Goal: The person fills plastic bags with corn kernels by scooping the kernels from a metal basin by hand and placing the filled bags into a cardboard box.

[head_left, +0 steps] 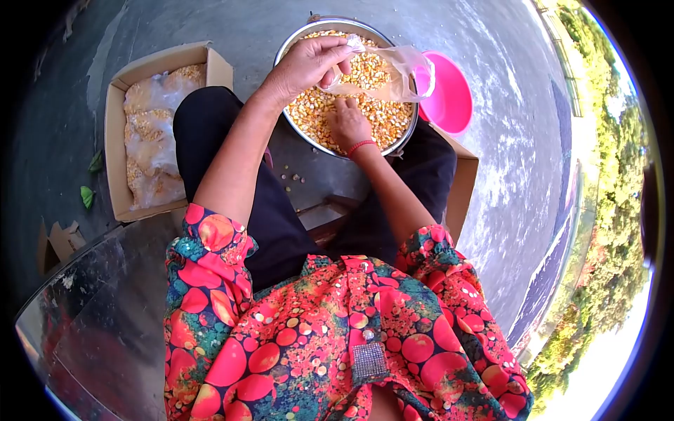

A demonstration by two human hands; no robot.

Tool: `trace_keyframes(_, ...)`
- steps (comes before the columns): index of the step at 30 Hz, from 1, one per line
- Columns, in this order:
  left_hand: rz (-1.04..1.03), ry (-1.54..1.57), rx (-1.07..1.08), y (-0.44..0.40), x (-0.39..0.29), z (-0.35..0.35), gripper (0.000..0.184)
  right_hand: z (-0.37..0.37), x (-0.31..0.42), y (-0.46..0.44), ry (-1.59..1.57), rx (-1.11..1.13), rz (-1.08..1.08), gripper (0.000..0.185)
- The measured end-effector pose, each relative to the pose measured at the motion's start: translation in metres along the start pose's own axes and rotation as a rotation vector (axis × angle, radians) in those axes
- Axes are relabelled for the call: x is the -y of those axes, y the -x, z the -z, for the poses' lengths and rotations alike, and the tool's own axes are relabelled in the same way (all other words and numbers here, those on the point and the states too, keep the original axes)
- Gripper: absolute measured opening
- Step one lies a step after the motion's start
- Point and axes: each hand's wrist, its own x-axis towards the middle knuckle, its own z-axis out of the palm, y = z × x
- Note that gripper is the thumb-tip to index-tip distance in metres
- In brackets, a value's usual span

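Observation:
My left hand (309, 67) pinches the gathered edge of a clear plastic bag (400, 70), which hangs out to the right over a metal bucket (284, 116). The bag looks thin and limp, its mouth towards the right. Yellow and orange corn kernels (309, 112) fill the bucket almost to the rim. My right hand (349, 126), with a red bracelet (361, 146) at the wrist, reaches into the kernels below the bag. Its fingers point forward, slightly apart, and their tips are buried in the corn. The bucket sits between my knees.
On the left stands an open cardboard box (116, 168) holding several filled bags of corn (149, 130). A pink basin (453, 95) is right of the bucket, above another cardboard box (463, 186). A few kernels and green leaves (87, 196) lie on the grey floor.

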Motion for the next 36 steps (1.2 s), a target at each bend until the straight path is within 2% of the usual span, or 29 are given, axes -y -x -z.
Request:
trace_keyframes(7,0.000,-0.050,0.014,0.000,0.000,0.001,0.025,0.002,0.012,0.005,-0.052,0.105,0.062,0.023)
trace_keyframes(9,-0.008,-0.014,0.017,-0.001,0.003,0.000,0.025,-0.004,-0.003,0.003,-0.343,0.016,0.102,0.023)
trace_keyframes(10,-0.007,-0.015,0.017,0.000,0.004,0.001,0.025,-0.009,-0.009,0.006,-0.456,-0.080,-0.023,0.021)
trace_keyframes(11,-0.008,-0.016,0.013,0.001,0.001,0.000,0.025,-0.003,-0.009,0.004,-0.457,-0.081,-0.023,0.021)
trace_keyframes(13,-0.010,-0.016,0.010,0.001,0.000,0.000,0.025,0.013,-0.014,-0.001,-1.327,0.195,-0.683,0.019)
trace_keyframes(14,-0.011,-0.039,0.002,0.000,0.001,0.001,0.024,0.020,-0.013,0.001,-1.503,0.169,-0.762,0.018)
trace_keyframes(17,-0.017,-0.053,-0.003,-0.001,0.002,0.001,0.024,0.035,-0.015,0.001,-1.654,0.150,-0.815,0.021)
trace_keyframes(18,-0.022,-0.047,-0.001,-0.001,0.003,0.001,0.024,0.037,-0.017,0.003,-1.811,0.158,-0.807,0.019)
trace_keyframes(23,-0.019,-0.021,-0.016,0.000,0.004,-0.001,0.024,0.051,-0.018,0.007,-1.878,0.266,-0.708,0.017)
trace_keyframes(25,-0.020,-0.027,-0.035,0.000,0.003,-0.001,0.024,0.062,-0.012,0.009,-1.957,0.421,-0.585,0.017)
trace_keyframes(27,-0.034,-0.027,-0.033,0.000,0.004,0.000,0.024,0.077,0.001,0.008,-1.990,0.457,-0.567,0.017)
trace_keyframes(29,-0.015,-0.020,-0.018,0.001,0.003,0.000,0.024,0.093,0.012,0.005,-2.045,0.484,-0.416,0.019)
trace_keyframes(34,0.003,0.014,0.011,0.001,0.005,-0.002,0.024,0.114,0.006,-0.024,-2.094,0.221,-0.365,0.017)
trace_keyframes(36,-0.005,0.006,0.015,0.002,0.004,-0.003,0.024,0.115,-0.001,-0.037,-2.085,0.110,-0.426,0.017)
